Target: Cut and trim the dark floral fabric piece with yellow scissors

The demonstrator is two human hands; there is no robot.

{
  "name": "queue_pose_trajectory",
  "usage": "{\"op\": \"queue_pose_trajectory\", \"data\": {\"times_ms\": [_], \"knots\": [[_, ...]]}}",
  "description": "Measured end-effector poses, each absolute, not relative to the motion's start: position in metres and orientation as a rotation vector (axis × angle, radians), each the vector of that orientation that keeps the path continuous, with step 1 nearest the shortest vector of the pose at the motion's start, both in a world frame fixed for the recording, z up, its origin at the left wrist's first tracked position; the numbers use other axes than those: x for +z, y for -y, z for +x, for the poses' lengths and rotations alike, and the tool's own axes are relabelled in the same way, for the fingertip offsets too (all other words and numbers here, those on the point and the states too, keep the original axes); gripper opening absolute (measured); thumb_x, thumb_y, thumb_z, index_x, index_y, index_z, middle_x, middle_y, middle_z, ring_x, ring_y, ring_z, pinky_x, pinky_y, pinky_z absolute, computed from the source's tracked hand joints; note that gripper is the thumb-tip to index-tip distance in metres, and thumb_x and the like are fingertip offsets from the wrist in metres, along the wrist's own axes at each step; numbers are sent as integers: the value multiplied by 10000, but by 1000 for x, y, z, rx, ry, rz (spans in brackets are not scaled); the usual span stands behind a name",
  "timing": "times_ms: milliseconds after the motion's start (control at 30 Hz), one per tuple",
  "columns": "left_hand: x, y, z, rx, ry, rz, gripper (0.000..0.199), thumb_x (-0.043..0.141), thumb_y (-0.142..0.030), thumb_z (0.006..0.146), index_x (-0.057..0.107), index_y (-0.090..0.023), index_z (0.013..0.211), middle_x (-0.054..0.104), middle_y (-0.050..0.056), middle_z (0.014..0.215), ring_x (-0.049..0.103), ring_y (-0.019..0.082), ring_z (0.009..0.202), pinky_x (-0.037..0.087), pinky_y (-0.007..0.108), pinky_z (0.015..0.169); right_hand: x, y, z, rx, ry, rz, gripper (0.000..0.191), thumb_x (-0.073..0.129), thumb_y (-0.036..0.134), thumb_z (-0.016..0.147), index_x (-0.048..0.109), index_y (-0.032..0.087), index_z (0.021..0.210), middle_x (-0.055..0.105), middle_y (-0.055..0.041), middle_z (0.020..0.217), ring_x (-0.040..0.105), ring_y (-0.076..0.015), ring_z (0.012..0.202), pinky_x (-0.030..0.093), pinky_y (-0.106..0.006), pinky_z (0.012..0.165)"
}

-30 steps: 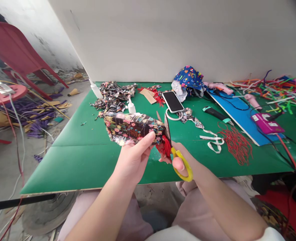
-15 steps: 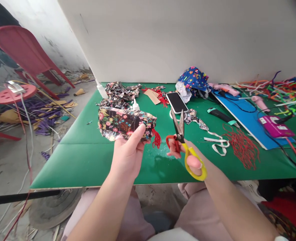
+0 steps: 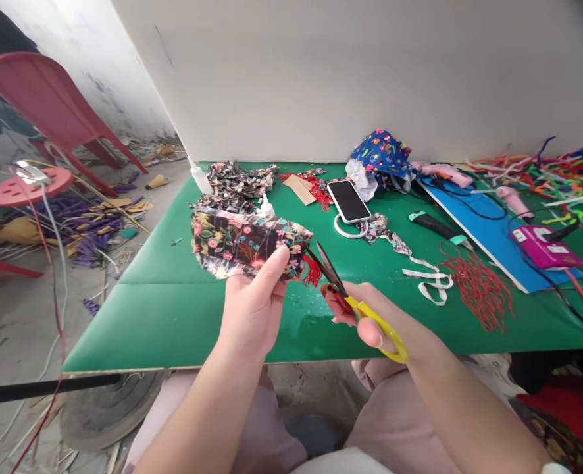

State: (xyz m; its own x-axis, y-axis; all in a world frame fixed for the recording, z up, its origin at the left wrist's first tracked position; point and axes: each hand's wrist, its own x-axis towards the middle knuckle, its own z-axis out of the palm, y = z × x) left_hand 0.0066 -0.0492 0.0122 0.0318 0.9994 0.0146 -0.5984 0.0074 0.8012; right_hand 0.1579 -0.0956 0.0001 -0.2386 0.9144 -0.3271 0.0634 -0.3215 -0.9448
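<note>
My left hand [image 3: 258, 299] grips a black floral fabric piece [image 3: 235, 245], thumb on top and fingers underneath, above the green table. A red tassel [image 3: 312, 270] hangs from the fabric's right end. In my right hand [image 3: 365, 316] is a pair of scissors [image 3: 353, 301] with one yellow and one red handle. Their dark blades are parted and point up and left, with the tips close beside the fabric's right end and the tassel. Whether a blade touches the fabric, I cannot tell.
Behind the fabric lie crumpled floral scraps [image 3: 242, 178] and white bottles [image 3: 201, 178]. A phone [image 3: 349, 200], a utility knife [image 3: 439, 228], red strings [image 3: 479, 286], a blue board [image 3: 479, 230] and a purple power block [image 3: 545, 247] occupy the table's right. A red chair [image 3: 49, 99] stands left.
The scissors have swung left and tilted, bringing their blade tips from upright to beside the fabric's right end. My left hand and the fabric have barely moved.
</note>
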Motion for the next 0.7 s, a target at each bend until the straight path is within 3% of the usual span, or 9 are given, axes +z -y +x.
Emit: {"op": "queue_pose_trajectory", "data": {"times_ms": [233, 433, 567, 700], "knots": [[12, 53, 11, 1372, -714, 800, 283, 716, -213, 700, 664, -205, 978, 702, 29, 954, 646, 188, 940, 508, 298, 864, -3, 97, 160, 1437, 1499, -1264, 556, 530, 736, 613, 429, 192, 665, 365, 35, 621, 285, -91, 564, 386, -280, 617], [10, 57, 14, 1347, -731, 849, 280, 722, -216, 691, 670, -196, 966, 702, 29, 952, 644, 182, 929, 517, 263, 824, -3, 97, 159, 1412, 1460, -1148, 726, 468, 852, 423, 494, 184, 706, 395, 34, 626, 298, -91, 557, 366, -277, 578], [9, 58, 15, 1330, -708, 849, 259, 711, -202, 705, 670, -204, 961, 703, 21, 952, 644, 165, 926, 518, 244, 816, -1, 98, 159, 1454, 1400, -1112, 702, 462, 836, 484, 512, 173, 709, 387, 42, 606, 318, -88, 562, 340, -269, 573], [9, 59, 16, 1307, -707, 835, 292, 718, -203, 695, 660, -205, 981, 694, 31, 992, 633, 198, 970, 510, 296, 857, -4, 95, 163, 1453, 1500, -1103, 725, 510, 783, 541, 590, 172, 925, 423, 29, 625, 366, -100, 573, 313, -256, 522]]}}
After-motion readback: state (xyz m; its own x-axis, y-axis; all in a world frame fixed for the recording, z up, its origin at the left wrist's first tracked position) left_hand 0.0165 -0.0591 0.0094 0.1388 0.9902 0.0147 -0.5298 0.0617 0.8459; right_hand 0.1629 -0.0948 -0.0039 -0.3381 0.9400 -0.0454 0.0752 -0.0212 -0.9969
